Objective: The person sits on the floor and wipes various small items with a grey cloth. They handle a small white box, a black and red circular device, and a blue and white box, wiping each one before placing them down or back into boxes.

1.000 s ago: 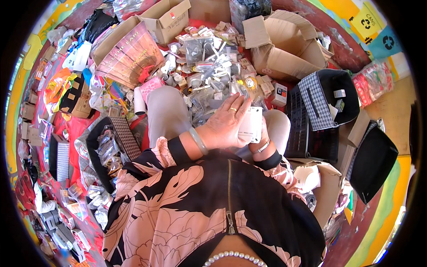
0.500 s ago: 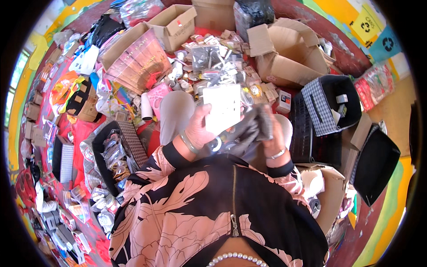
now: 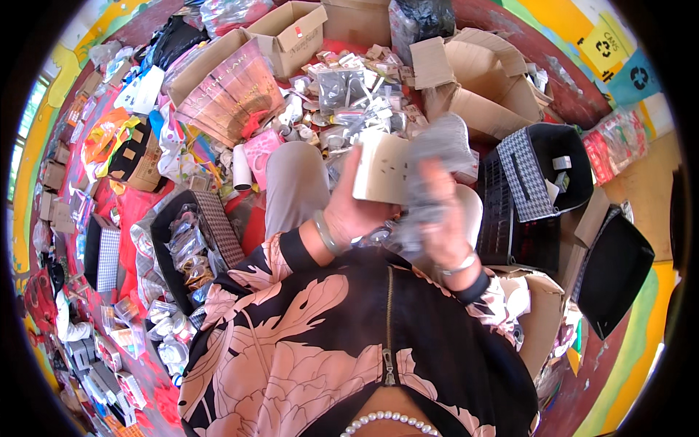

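A cream-white flat block, perhaps a small box [image 3: 382,169], with several dark marks on its face is gripped in my left hand [image 3: 348,211], held up in front of my knees. Close by on its right, my right hand [image 3: 445,229] has a grey cloth [image 3: 440,142], smeared by motion. The cloth overlaps the right edge of the block, and I cannot tell whether they touch. Beneath both hands, between my knees, lie small things too hidden to name.
Ahead lies a heap of small mixed goods [image 3: 357,95]. Behind it stand open cardboard boxes [image 3: 480,113] and a pink printed carton [image 3: 229,98]. Houndstooth fabric bins stand at left [image 3: 218,226] and right [image 3: 520,175]. A black crate [image 3: 491,218] is by my right knee.
The block has moved slightly right and tilted, so a side edge shows. My right hand has swung the cloth upward, from below the block to beside it.
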`<state>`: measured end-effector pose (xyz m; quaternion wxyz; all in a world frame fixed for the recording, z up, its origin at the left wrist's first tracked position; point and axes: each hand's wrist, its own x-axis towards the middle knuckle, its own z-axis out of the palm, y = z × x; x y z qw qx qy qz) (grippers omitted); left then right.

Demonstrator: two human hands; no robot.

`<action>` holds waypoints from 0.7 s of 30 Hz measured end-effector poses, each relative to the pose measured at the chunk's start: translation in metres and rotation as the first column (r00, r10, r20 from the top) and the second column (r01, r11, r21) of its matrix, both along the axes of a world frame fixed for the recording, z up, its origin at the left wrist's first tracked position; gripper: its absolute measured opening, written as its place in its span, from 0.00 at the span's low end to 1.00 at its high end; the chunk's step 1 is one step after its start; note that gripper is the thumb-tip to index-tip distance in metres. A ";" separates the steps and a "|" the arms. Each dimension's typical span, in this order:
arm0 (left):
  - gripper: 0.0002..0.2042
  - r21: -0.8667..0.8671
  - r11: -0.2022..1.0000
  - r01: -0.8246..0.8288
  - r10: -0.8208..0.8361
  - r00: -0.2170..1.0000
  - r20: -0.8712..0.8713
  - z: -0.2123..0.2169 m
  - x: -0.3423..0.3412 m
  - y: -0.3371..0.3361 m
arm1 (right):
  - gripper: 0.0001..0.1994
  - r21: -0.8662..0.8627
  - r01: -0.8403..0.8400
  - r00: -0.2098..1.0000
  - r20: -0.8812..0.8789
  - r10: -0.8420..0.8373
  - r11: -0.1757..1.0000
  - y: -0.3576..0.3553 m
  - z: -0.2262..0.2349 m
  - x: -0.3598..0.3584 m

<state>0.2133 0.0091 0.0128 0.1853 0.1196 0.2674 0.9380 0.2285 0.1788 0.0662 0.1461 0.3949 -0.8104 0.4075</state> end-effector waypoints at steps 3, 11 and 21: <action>0.39 -0.403 0.859 -0.316 0.152 0.908 -0.390 -0.011 0.014 0.006 | 0.38 0.253 0.159 0.981 -0.147 -0.124 0.954 -0.021 -0.019 0.009; 0.21 -0.512 0.858 -0.044 -0.194 0.895 -0.402 -0.025 0.010 0.001 | 0.26 -0.299 0.335 0.942 0.084 -0.326 0.893 -0.026 -0.006 0.000; 0.43 0.158 0.918 0.363 -0.378 0.922 0.081 -0.007 0.016 -0.008 | 0.17 -0.593 0.736 0.474 0.796 0.377 0.327 0.015 -0.046 -0.050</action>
